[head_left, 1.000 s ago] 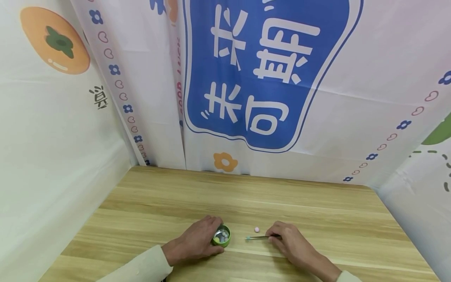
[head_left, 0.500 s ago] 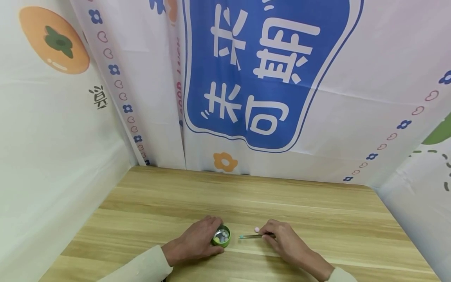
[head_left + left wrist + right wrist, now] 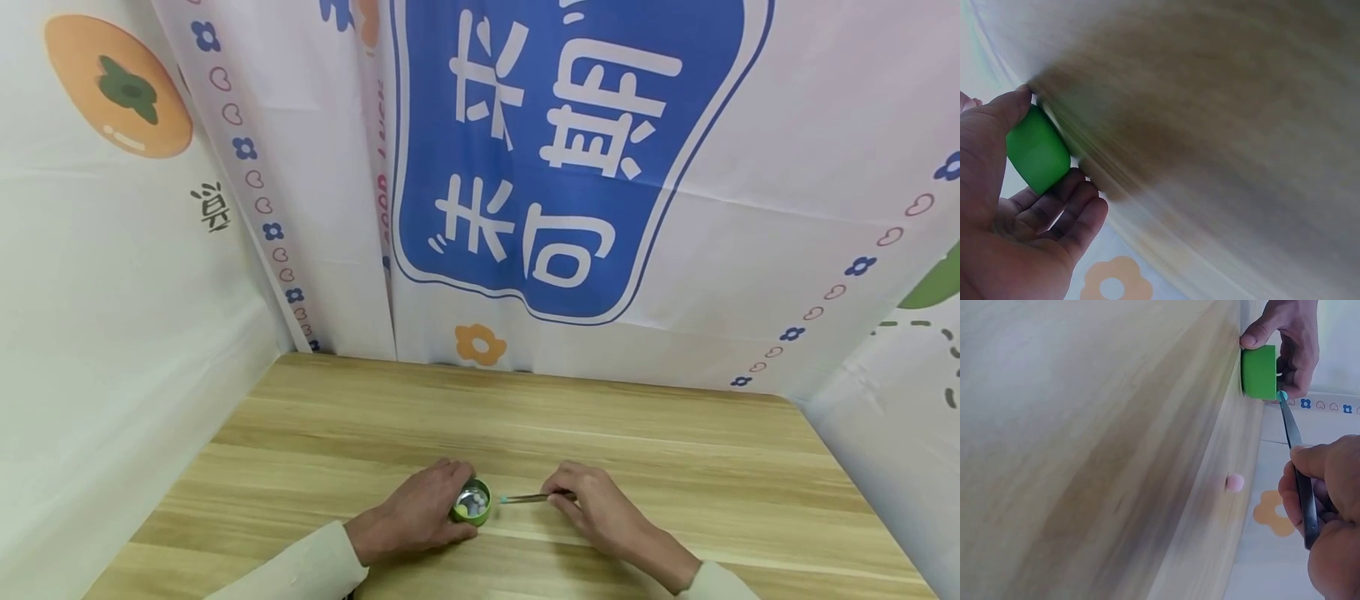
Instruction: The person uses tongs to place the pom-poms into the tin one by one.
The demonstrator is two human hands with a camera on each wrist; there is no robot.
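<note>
A small round green tin (image 3: 472, 522) stands on the table, steadied by my left hand (image 3: 422, 512), whose thumb and fingers curl around its side. Inside lie several pale little balls (image 3: 481, 502) and a yellowish one (image 3: 462, 510). My right hand (image 3: 606, 510) pinches dark metal tweezers (image 3: 529, 498). Their tips hold a tiny teal ball (image 3: 503, 500), just right of the tin and apart from it in the head view. A pink ball (image 3: 1235, 482) rests on the table in the right wrist view; in the head view my right hand hides it.
The wooden table (image 3: 360, 408) ends at a white printed cloth (image 3: 705, 283) hanging behind it. More cloth (image 3: 97, 350) hangs along the left and right sides.
My right hand has moved left, bringing the tweezers and teal ball closer to the tin. It now covers the pink ball in the head view. The left hand and tin have stayed put.
</note>
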